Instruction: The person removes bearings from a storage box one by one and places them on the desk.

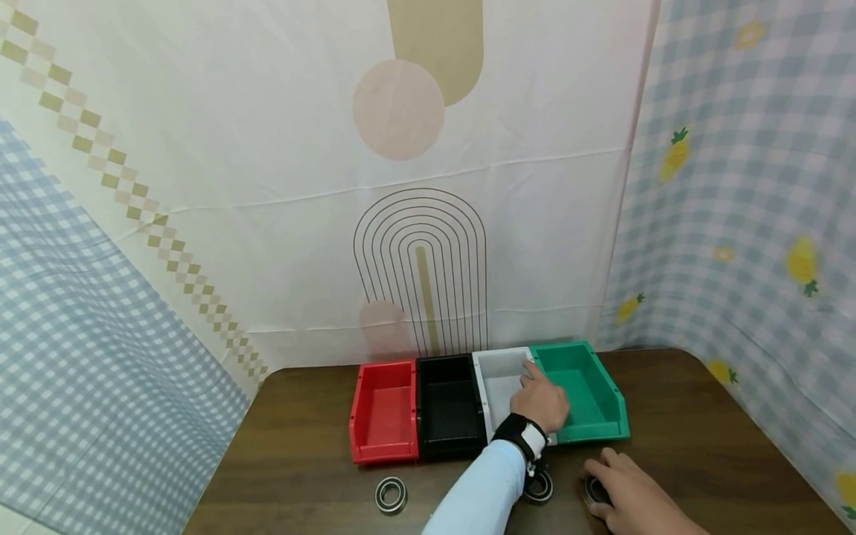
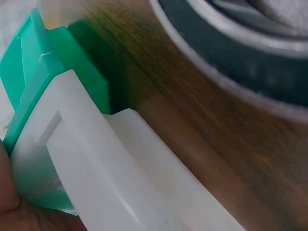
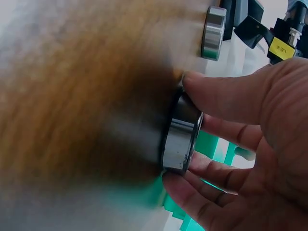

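My left hand [image 1: 540, 401] lies over the side where the white bin [image 1: 493, 386] meets the green bin [image 1: 605, 429], its index finger stretched toward the white bin's back rim. The left wrist view shows only part of that hand [image 2: 33, 219], against the joined bin walls. With thumb and fingertips, my right hand [image 1: 631, 490] pinches a metal ball bearing [image 3: 179, 149] by its outer edge, close to the tabletop in front of the green bin. A second bearing [image 1: 540, 487] lies just beside my left wrist, partly covered by it.
A red bin [image 1: 384, 453] and a black bin [image 1: 451, 446] stand left of the white one, all in one row. Another bearing [image 1: 391, 495] lies before the red bin. Patterned cloth [image 1: 301, 260] hangs behind and beside the wooden table [image 1: 301, 446].
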A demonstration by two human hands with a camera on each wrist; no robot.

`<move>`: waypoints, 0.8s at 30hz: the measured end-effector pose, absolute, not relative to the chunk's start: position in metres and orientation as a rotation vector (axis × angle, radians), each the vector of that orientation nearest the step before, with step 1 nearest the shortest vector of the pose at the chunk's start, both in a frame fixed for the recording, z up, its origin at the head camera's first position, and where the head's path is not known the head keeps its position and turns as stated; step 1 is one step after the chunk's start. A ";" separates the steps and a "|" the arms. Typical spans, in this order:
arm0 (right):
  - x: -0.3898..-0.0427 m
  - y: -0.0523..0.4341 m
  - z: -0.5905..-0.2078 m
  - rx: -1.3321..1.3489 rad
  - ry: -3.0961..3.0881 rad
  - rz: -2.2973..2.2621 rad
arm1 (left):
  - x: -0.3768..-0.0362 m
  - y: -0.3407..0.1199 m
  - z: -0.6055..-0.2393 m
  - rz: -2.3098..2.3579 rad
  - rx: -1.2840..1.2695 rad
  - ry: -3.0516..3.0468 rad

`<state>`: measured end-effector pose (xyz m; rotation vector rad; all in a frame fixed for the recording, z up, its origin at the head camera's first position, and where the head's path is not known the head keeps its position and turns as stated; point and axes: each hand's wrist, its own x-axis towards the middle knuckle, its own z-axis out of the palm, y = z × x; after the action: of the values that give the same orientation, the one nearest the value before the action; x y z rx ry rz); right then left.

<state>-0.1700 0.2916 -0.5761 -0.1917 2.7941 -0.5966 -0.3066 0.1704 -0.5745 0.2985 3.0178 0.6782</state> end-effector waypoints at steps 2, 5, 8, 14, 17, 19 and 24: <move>-0.170 0.292 -0.576 -0.190 2.793 -0.606 | -0.307 0.171 -0.575 0.686 0.294 3.011; -0.171 0.293 -0.575 -0.201 2.804 -0.616 | -0.306 0.170 -0.574 0.705 0.289 2.992; -0.170 0.293 -0.575 -0.222 2.818 -0.619 | -0.306 0.170 -0.572 0.712 0.286 2.987; -0.173 0.289 -0.575 -0.193 2.794 -0.606 | -0.307 0.171 -0.574 0.711 0.265 2.998; -0.175 0.288 -0.574 -0.171 2.762 -0.580 | -0.307 0.173 -0.575 0.733 0.254 2.984; -0.177 0.288 -0.573 -0.168 2.748 -0.564 | -0.307 0.173 -0.575 0.754 0.255 2.983; -0.180 0.287 -0.570 -0.150 2.700 -0.531 | -0.305 0.171 -0.577 0.904 0.241 2.968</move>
<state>-0.1804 0.2867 -0.5704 -0.1497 2.7001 -0.5307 -0.3052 0.1707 -0.5766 0.2414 2.9676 0.9038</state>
